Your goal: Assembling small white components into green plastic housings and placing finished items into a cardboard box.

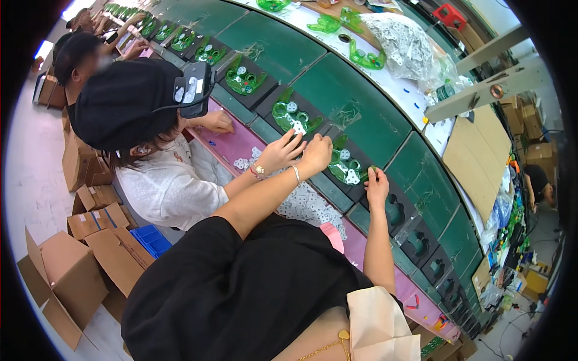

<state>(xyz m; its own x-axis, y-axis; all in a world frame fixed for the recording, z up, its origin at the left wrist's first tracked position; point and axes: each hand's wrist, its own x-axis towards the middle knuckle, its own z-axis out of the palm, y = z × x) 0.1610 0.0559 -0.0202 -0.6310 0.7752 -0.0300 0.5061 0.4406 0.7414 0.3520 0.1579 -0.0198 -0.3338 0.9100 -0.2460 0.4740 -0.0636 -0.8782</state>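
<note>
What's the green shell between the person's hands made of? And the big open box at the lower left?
The green shell looks like hard plastic: shiny and see-through. The big open box is probably cardboard: dull brown, with stiff folded flaps.

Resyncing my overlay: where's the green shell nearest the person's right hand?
Head view, just right of centre: the green shell lies between the person's left hand and right hand.

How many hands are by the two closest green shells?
3. The left hand is left of the nearest shell, the right hand at its right end, and a co-worker's hand at the next shell. No more show there.
</note>
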